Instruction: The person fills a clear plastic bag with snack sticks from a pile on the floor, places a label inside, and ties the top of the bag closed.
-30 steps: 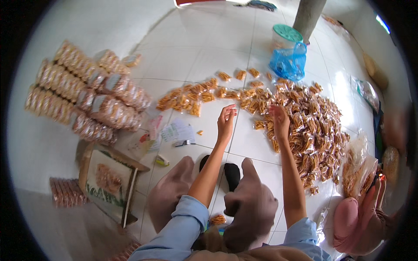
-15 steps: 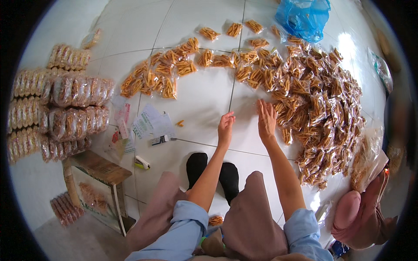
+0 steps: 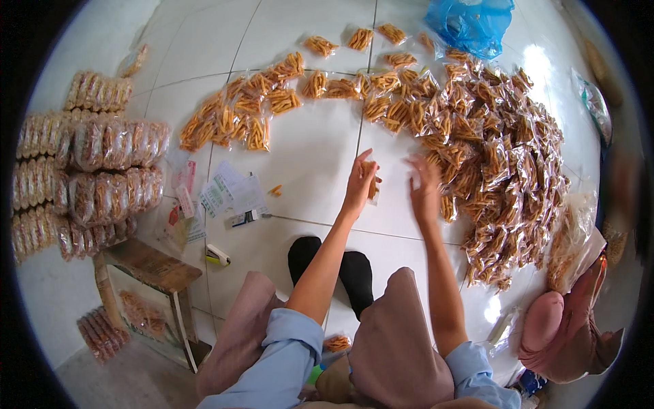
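Observation:
My left hand [image 3: 357,185] is closed on a small clear packet of golden snack sticks [image 3: 372,191], held over the tiles in front of my sock-covered feet. My right hand [image 3: 424,185], blurred, has its fingers apart with nothing seen in them, beside the near edge of a large heap of similar packets [image 3: 504,170]. Beyond both hands a loose arc of packets [image 3: 259,129] curves leftward across the white tiled floor [image 3: 300,184]. A few loose sticks [image 3: 275,191] lie left of my left hand, near papers [image 3: 244,194] and a stapler [image 3: 217,255].
Stacked large packs [image 3: 116,146] stand along the left, above a small wooden frame-like stand [image 3: 146,266]. A blue plastic bag [image 3: 470,24] lies at the far side. Clear sacks [image 3: 572,218] and pink and mauve fabric [image 3: 558,341] are at the right.
The view has tipped down since a second ago. My left hand, empty earlier, now holds a packet. My right hand has lifted slightly from the heap's edge and is blurred.

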{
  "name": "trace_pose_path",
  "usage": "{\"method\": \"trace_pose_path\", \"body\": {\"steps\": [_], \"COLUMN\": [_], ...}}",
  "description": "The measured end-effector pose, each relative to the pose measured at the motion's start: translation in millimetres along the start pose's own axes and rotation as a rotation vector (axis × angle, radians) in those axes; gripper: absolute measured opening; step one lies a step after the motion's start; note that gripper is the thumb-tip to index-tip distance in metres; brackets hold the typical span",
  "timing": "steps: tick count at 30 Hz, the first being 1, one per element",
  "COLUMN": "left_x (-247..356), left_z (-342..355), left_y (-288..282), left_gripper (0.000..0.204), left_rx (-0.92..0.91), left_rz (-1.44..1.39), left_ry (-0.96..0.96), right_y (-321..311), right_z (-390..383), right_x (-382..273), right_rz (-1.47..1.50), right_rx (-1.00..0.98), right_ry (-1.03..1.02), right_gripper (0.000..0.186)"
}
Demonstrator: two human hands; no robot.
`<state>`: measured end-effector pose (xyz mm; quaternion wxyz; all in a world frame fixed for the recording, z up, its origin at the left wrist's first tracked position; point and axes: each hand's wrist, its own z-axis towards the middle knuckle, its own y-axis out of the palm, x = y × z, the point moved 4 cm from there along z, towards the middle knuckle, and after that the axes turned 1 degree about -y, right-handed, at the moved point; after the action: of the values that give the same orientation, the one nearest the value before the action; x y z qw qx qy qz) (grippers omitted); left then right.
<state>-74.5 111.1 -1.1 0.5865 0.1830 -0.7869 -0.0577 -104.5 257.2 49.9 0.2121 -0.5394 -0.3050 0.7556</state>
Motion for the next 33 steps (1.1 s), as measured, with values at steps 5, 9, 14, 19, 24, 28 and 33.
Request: {"method": "trace_pose_path", "body": {"steps": [5, 9, 14, 19, 24, 28, 33], "left_x": [5.1, 9.9, 27.9, 10.7, -1.8, -5.7, -4.9], "left_z": [-0.7, 0.3, 1.6, 4.4, -2.2, -5.7, -8.9], "left_y": [-7.3, -8.0, 8.1, 3.1, -3.3, -37.8, -35.9], "left_gripper": [0.043, 0.047, 0.049, 0.050, 0.059, 0.058, 0.058], "left_rx": [0.108, 0.049, -0.029, 0.052, -0.055, 0.103, 0.159], "left_rz": [-0.294, -0.181, 0.036, 0.200, -0.053, -0.224, -0.429], "left_ry": [-0.272, -0.110, 0.154, 0.228, 0.064, -0.090, -0.164], "right_y": [-57.4, -55.5, -7.7, 31.5, 45.4, 42.0, 58.2], "right_z": [20.2, 19.7, 10.1, -5.2, -17.1, 6.4, 22.2], "right_x": [76.7, 70.3, -9.1, -30.5, -14.4, -1.6, 36.5], "right_rz": [-0.744, -0.465, 0.018, 0.411, 0.603, 0.360, -0.342], "right_rx": [0.063, 0.131, 0.031, -0.010, -0.116, 0.074, 0.168], "right_ry": [0.028, 0.068, 0.176, 0.420, 0.458, 0.407, 0.472], "right_gripper": [0.050, 0.037, 0.020, 0.014, 0.019, 0.017, 0.054]}}
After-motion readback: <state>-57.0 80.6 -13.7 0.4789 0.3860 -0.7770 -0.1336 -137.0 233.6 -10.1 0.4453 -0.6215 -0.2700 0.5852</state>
